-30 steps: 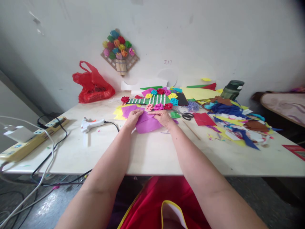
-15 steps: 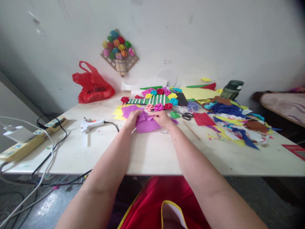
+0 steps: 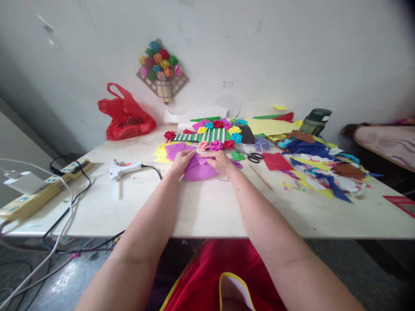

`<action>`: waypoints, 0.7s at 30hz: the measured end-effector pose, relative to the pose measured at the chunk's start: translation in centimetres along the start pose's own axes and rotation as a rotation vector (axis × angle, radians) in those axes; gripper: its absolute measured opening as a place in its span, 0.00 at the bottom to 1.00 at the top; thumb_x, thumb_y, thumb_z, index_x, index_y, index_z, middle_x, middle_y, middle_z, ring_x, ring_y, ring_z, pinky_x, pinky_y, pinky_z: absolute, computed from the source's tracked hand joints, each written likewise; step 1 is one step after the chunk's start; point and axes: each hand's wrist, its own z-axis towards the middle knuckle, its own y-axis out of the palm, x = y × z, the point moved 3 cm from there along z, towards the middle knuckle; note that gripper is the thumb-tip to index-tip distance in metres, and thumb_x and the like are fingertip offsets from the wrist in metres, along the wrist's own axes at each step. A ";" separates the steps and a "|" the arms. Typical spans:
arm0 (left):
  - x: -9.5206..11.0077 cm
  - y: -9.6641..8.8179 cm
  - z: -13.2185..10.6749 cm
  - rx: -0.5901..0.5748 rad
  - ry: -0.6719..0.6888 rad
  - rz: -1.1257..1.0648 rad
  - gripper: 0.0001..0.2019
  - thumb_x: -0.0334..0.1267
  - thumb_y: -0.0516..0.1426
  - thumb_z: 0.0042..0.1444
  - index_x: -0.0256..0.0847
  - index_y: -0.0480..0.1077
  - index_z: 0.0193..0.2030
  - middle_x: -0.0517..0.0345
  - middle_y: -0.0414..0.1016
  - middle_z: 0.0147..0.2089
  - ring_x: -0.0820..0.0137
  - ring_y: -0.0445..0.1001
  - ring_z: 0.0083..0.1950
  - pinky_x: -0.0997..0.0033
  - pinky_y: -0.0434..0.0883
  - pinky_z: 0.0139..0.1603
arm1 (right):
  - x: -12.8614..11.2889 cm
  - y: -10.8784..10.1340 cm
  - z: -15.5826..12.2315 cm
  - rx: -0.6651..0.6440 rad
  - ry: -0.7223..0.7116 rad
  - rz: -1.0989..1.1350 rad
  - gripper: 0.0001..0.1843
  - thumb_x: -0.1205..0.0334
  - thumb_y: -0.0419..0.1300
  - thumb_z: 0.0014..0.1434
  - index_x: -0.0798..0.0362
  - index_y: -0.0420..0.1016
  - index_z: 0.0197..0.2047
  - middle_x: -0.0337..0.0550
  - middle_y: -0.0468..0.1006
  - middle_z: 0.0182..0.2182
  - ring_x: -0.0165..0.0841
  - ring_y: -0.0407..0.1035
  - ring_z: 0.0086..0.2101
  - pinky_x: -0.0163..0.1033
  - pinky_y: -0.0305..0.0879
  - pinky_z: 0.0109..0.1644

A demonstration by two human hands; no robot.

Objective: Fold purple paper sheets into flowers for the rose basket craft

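A sheet of purple paper (image 3: 200, 172) lies on the table between my hands, its upper part pinched up. On its left side my left hand (image 3: 183, 161) is closed on the paper, fingers pointing inward. My right hand (image 3: 219, 161) pinches a raised corner of the same paper from the right. More purple paper (image 3: 177, 149) and some yellow paper (image 3: 161, 152) lie just behind my left hand. Beyond both hands rests a green and white guitar-shaped piece (image 3: 218, 135) edged with coloured paper flowers.
A white glue gun (image 3: 125, 170) lies on the left, its black cord running right. Black scissors (image 3: 255, 157), a thin stick (image 3: 260, 175) and red paper (image 3: 277, 162) are to the right. Farther right are heaped paper scraps (image 3: 311, 149) and a green bottle (image 3: 315, 121). A power strip (image 3: 55, 185) sits at the left edge.
My right hand's fingers have shifted slightly on the paper, and the raised folds of purple paper between my hands look a little different. Everything else stays put.
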 end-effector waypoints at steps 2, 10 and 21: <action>0.0 0.0 0.1 0.009 0.021 0.016 0.17 0.50 0.59 0.44 0.36 0.64 0.23 0.65 0.59 0.17 0.80 0.55 0.17 0.78 0.49 0.17 | -0.5 -0.2 -0.1 -0.068 -0.012 0.070 0.17 0.72 0.51 0.51 0.50 0.79 0.37 0.41 0.79 0.38 0.35 0.70 0.45 0.42 0.61 0.54; 0.8 0.2 0.0 0.046 0.143 0.123 0.19 0.51 0.57 0.47 0.37 0.62 0.20 0.65 0.56 0.17 0.80 0.52 0.18 0.77 0.47 0.17 | 1.5 0.1 0.2 0.093 0.134 0.192 0.10 0.61 0.60 0.49 0.55 0.79 0.34 0.44 0.80 0.33 0.38 0.72 0.39 0.44 0.65 0.48; 1.3 0.5 0.0 0.127 0.216 0.333 0.18 0.51 0.53 0.50 0.38 0.59 0.20 0.65 0.56 0.16 0.79 0.52 0.19 0.77 0.49 0.18 | 2.0 0.3 0.3 0.157 0.248 0.305 0.22 0.64 0.63 0.43 0.58 0.76 0.44 0.49 0.78 0.39 0.33 0.72 0.36 0.40 0.68 0.44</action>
